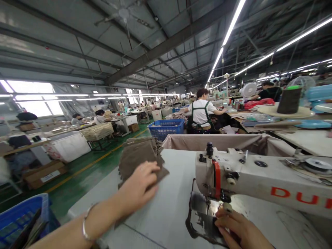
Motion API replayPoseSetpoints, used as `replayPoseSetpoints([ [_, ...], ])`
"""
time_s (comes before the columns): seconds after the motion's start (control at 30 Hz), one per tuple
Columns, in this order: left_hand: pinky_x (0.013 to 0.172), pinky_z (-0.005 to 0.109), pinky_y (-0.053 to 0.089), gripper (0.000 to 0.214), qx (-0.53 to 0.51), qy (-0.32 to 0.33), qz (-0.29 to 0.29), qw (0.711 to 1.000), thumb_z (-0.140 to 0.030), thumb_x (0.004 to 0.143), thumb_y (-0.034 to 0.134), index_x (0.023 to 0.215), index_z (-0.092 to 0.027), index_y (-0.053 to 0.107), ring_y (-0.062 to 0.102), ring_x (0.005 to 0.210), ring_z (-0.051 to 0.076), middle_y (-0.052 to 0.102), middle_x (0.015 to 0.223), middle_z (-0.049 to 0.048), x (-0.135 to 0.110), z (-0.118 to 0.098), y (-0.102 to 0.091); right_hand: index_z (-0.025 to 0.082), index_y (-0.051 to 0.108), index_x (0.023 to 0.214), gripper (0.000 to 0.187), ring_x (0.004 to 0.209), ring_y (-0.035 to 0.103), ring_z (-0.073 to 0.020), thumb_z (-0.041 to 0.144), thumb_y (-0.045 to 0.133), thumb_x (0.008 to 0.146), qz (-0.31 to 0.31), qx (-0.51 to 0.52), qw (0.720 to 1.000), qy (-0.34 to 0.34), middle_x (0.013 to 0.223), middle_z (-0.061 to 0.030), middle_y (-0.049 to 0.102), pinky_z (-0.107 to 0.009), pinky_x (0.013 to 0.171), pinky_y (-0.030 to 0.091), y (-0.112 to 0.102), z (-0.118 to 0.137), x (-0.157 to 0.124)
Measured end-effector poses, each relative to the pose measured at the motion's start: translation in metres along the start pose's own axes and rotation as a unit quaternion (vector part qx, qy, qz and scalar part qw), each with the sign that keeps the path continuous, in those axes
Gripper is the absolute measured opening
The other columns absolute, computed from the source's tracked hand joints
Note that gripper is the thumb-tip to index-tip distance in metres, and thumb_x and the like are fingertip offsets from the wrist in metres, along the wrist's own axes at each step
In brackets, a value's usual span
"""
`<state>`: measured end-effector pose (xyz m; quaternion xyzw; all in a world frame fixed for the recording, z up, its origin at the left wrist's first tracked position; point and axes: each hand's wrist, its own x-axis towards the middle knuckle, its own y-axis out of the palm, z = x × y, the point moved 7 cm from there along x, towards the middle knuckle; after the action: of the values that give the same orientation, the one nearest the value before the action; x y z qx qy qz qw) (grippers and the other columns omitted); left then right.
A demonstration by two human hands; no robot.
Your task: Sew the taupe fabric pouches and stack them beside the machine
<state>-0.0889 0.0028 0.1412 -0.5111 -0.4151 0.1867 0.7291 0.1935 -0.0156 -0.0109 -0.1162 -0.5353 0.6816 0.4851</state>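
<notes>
My left hand (144,181) lies on top of a stack of brown fabric pieces (138,152) at the table's far left edge. Its fingers are slightly apart and bent over the top piece, and a bracelet circles the wrist. On the right stands a white sewing machine (249,173) with a red part on its head and red lettering on the arm. My right hand (236,224) is beside its presser foot and needle area, fingertips pressed together over the metal plate (203,218). Whatever those fingers pinch, if anything, is hidden.
The white sewing table (166,214) spreads between my hands. A cloth-lined bin (186,141) stands behind the machine. Blue baskets are at the lower left (45,211) and beyond the stack (166,128). A co-worker (202,112) sits ahead; a thread cone (289,100) stands at right.
</notes>
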Motion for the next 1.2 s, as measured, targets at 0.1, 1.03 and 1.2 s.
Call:
replayPoseSetpoints([
  [0.1, 0.114, 0.043, 0.033, 0.025, -0.158, -0.043, 0.160, 0.973, -0.041, 0.092, 0.061, 0.110, -0.024, 0.062, 0.047, 0.132, 0.027, 0.053, 0.143, 0.0059, -0.057, -0.046, 0.065, 0.022, 0.068, 0.101, 0.026, 0.103, 0.063, -0.0223, 0.017, 0.043, 0.095, 0.029, 0.002, 1.000, -0.003, 0.110, -0.0094, 0.065, -0.037, 0.091, 0.052, -0.003, 0.019, 0.001],
  [1.03, 0.077, 0.032, 0.050, 0.032, -0.788, -0.361, 0.065, 0.494, -0.031, 0.068, 0.086, 0.091, -0.013, 0.072, 0.066, 0.079, 0.022, 0.071, 0.086, 0.0086, -0.079, -0.129, 0.052, 0.027, 0.072, 0.085, 0.015, 0.131, 0.045, -0.0310, 0.029, 0.059, 0.091, -0.037, 0.123, 0.991, 0.031, 0.136, -0.0053, 0.058, -0.054, 0.105, 0.042, -0.030, 0.116, -0.040],
  [1.2, 0.077, 0.032, 0.050, 0.032, -0.790, -0.352, 0.055, 0.499, -0.030, 0.067, 0.087, 0.090, -0.014, 0.072, 0.066, 0.081, 0.023, 0.071, 0.085, 0.0085, -0.078, -0.132, 0.044, 0.026, 0.070, 0.079, 0.012, 0.108, 0.061, -0.0260, 0.021, 0.061, 0.086, -0.036, 0.170, 0.985, 0.004, 0.104, -0.0031, 0.071, -0.055, 0.107, 0.037, -0.044, 0.127, -0.035],
])
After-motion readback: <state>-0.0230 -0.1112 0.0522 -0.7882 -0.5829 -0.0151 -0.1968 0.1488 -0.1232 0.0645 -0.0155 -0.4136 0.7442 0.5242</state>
